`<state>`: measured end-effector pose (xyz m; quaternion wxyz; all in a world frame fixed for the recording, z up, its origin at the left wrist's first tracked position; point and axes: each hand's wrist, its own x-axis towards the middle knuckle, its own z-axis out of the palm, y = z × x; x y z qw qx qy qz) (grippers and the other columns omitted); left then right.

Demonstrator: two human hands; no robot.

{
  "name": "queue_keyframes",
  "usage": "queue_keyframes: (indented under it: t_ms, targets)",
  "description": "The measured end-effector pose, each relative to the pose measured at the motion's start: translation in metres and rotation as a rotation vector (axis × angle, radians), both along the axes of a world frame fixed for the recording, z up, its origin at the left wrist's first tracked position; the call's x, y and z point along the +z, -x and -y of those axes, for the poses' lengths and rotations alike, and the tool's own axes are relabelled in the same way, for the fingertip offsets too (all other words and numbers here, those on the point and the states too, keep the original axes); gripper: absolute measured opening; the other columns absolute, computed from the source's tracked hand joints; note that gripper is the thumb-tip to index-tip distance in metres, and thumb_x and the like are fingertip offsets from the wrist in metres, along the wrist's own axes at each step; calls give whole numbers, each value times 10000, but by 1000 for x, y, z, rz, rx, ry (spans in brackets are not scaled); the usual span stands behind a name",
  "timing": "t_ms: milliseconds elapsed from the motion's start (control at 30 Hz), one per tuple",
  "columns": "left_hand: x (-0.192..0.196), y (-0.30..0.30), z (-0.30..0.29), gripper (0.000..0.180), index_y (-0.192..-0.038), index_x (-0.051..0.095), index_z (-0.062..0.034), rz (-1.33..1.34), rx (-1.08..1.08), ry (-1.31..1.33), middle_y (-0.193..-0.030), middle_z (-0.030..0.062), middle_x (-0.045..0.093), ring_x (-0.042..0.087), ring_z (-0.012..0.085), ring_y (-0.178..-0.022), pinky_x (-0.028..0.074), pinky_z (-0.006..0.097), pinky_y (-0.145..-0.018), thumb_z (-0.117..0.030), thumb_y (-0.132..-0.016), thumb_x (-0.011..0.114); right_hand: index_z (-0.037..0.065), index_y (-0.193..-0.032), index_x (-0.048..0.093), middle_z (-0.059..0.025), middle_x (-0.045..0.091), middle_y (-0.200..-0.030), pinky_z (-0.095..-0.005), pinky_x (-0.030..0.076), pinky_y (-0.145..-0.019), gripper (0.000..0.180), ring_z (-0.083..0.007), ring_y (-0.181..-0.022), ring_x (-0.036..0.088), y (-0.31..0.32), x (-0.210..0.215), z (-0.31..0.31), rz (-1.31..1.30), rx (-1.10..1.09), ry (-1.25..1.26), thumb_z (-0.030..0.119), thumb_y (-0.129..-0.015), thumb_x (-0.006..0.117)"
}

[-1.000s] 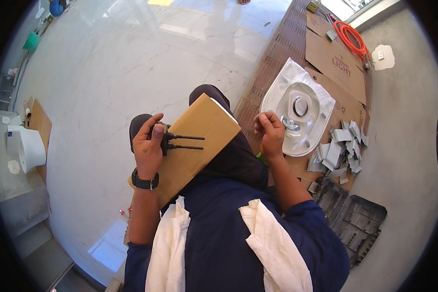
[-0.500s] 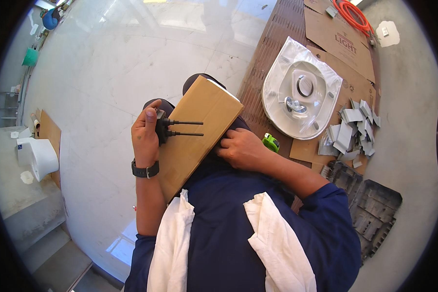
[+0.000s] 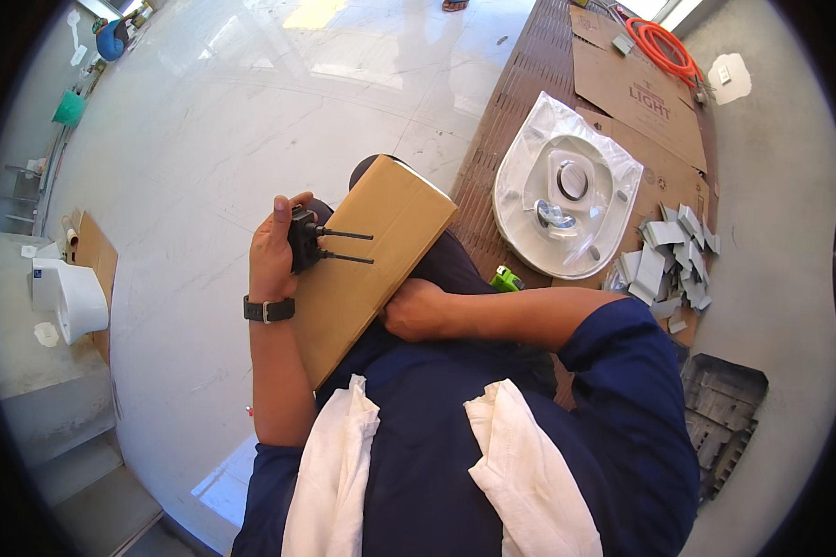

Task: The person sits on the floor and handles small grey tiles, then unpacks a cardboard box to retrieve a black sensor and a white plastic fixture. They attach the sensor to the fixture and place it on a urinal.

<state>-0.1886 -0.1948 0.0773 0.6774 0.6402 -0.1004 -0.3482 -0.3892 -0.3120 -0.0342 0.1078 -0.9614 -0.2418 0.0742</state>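
Observation:
My left hand (image 3: 274, 243) is closed round a black block-shaped fitting (image 3: 304, 239) with two thin dark rods pointing right. The rods lie over a long brown cardboard box (image 3: 372, 265) that slants across my lap, its far end showing a white edge. Against the box's right edge rests my right hand (image 3: 416, 311), curled like a fist on my dark trousers. Its fingertips are hidden, so what they grip, if anything, does not show. Just beyond my right forearm lies a green tape measure (image 3: 506, 279).
To the right, a plastic-wrapped white toilet seat (image 3: 567, 186) lies on a brown slatted surface with flattened cardboard (image 3: 636, 107). Grey offcuts (image 3: 669, 255), an open black tool case (image 3: 723, 408) and an orange hose (image 3: 661, 48) are nearby. A white toilet bowl (image 3: 82, 299) stands at left.
My right hand has slid toward me along the box's edge and curled tighter. The left hand with the black fitting has barely moved. The whole view has shifted slightly.

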Motion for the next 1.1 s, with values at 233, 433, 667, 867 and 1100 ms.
queue_keyframes:
  t_ms: [233, 433, 667, 867, 1100]
  targets:
    - [0, -1, -1, 768, -1376, 621, 69, 48, -53, -32, -954, 67, 646, 666, 144, -708, 586, 276, -654, -625, -1048, 584, 69, -964, 845, -137, 773, -1177, -442, 450, -1168, 277, -314, -1245, 660, 5, 17, -7, -73, -64, 32, 229, -892, 631]
    - [1, 4, 0, 702, -1326, 650, 48, 6, 6, 16, -949, 55, 647, 661, 135, -711, 585, 281, -660, -592, -1036, 637, -37, -921, 790, -212, 727, -1160, -462, 444, -1175, 329, -373, -1206, 648, 32, 24, -2, 241, -207, -12, 232, -856, 613]
    - [5, 3, 1, 744, -1397, 589, 54, -30, -16, 14, -991, 76, 638, 669, 171, -728, 589, 300, -684, -606, -1053, 589, 43, -963, 771, -135, 738, -1145, -439, 495, -1098, 223, -320, -1138, 671, 42, 63, 21, 107, -141, -108, 218, -890, 653]
    - [25, 23, 17, 643, -1304, 641, 26, -49, -104, 52, -939, 52, 681, 706, 159, -740, 600, 268, -679, -558, -1037, 652, 77, -1053, 730, -111, 759, -983, -435, 582, -807, 283, -332, -895, 719, 104, 73, 133, 302, -912, -543, 186, -821, 851]
    - [35, 70, 108, 609, -1211, 691, 39, 157, -446, -58, -867, 6, 688, 630, 71, -759, 531, 232, -676, -493, -943, 819, 48, -1246, 740, -173, 772, -1033, -430, 596, -806, 428, -334, -905, 747, 131, 22, 171, 157, -1228, -133, 194, -858, 842]
